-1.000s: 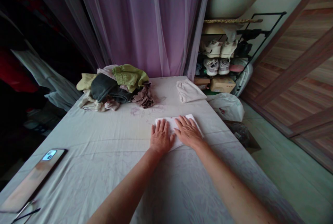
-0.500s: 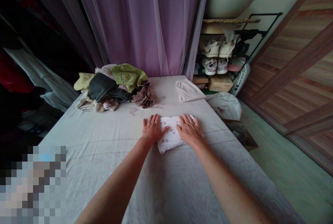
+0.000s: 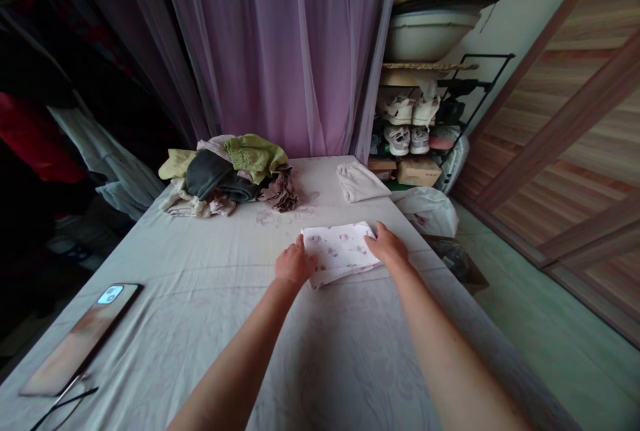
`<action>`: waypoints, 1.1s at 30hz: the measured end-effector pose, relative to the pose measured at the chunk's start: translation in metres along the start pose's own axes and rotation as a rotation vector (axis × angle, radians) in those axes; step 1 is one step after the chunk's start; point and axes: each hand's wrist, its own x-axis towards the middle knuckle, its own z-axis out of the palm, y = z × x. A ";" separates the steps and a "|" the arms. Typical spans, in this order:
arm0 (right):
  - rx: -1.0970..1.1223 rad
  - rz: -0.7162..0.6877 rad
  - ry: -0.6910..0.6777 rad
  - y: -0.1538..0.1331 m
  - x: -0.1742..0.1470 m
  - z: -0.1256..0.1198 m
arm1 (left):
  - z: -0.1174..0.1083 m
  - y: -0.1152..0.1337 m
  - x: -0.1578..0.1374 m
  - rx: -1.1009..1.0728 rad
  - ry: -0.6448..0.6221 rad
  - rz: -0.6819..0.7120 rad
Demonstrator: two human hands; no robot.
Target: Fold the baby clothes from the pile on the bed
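Observation:
A folded white garment (image 3: 340, 245) with small reddish prints lies in front of me on the cloth-covered table (image 3: 210, 257); what kind of garment it is, the folds hide. At its left edge my left hand (image 3: 294, 261) is closed on the fabric, thumb on top. My right hand (image 3: 388, 244) grips the right edge, with its fingertips tucked around the side. Farther back, toward the right, lies a folded pale garment (image 3: 361, 181). A heap of clothes (image 3: 210, 174) in green, dark grey, cream and brown sits at the back left.
A phone (image 3: 83, 341) with a cord beside it rests on the left of the table. Purple curtains (image 3: 265, 51) hang behind. To the right stand a shoe rack (image 3: 420, 121), a white plastic bag (image 3: 427, 209) and a wooden door (image 3: 565, 131).
Both hands lay flat with spread fingers on the garment; now they hold its left and right edges. The view has shifted slightly, with the table contents appearing a little to the right at left.

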 end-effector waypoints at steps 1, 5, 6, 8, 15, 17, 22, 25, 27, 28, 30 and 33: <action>0.004 0.021 -0.042 0.004 0.002 -0.002 | -0.001 0.000 0.002 -0.033 -0.034 -0.019; 0.022 -0.011 -0.158 0.010 0.004 -0.005 | 0.005 -0.003 0.008 -0.178 -0.054 -0.047; 0.026 -0.020 -0.153 0.009 0.003 -0.005 | 0.007 -0.004 0.008 -0.227 -0.038 -0.046; 0.044 -0.034 -0.119 0.004 0.000 -0.006 | 0.009 -0.008 0.007 -0.333 -0.005 -0.047; 0.176 -0.179 -0.220 -0.032 -0.031 0.008 | -0.016 -0.074 0.004 -0.433 0.143 -0.080; 0.119 -0.197 -0.207 -0.043 -0.043 0.013 | -0.019 -0.097 0.000 -0.420 0.148 -0.098; 0.005 -0.330 0.143 -0.070 -0.064 0.005 | -0.006 -0.127 -0.018 -0.457 0.172 0.008; 0.048 -0.543 0.135 -0.096 -0.069 0.003 | 0.003 -0.127 -0.028 -0.344 0.249 0.237; 0.076 -0.698 0.060 -0.117 -0.072 0.010 | 0.008 -0.125 -0.033 -0.203 0.250 0.369; 0.087 -0.771 0.023 -0.127 -0.072 0.016 | 0.011 -0.124 -0.035 -0.127 0.236 0.401; 0.090 -0.888 -0.043 -0.145 -0.072 0.031 | 0.015 -0.123 -0.039 0.002 0.209 0.405; 0.056 -0.976 -0.108 -0.163 -0.070 0.053 | 0.019 -0.122 -0.043 0.099 0.176 0.391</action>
